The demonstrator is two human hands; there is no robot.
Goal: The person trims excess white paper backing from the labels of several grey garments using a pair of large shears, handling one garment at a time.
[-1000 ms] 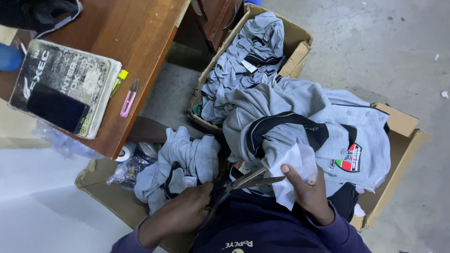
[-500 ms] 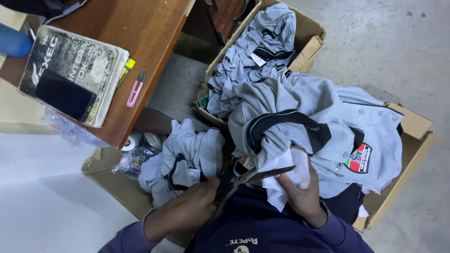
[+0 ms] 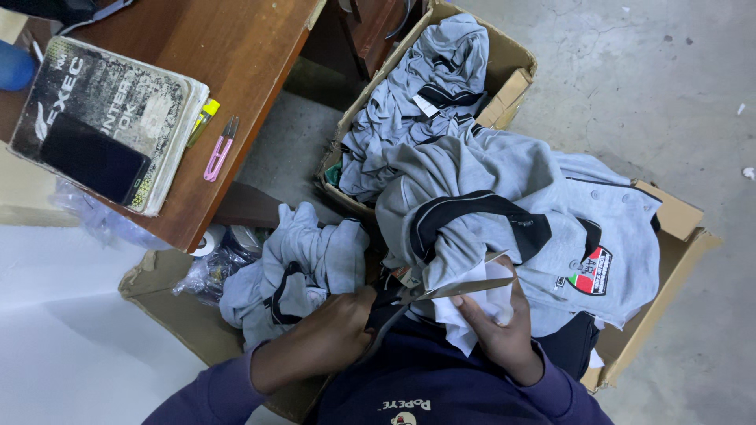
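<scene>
The left hand point(image 3: 335, 334) grips scissors point(image 3: 441, 293) whose blades point right, lying nearly level, while the right hand point(image 3: 496, 334) pinches white fabric point(image 3: 480, 303) beneath them.

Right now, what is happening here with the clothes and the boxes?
A person sits between open cardboard boxes of grey shirts. The left hand works scissors at a grey shirt on the lap, while the right hand holds white cloth under the blades. Pink snips lie on the desk nearby.
</scene>
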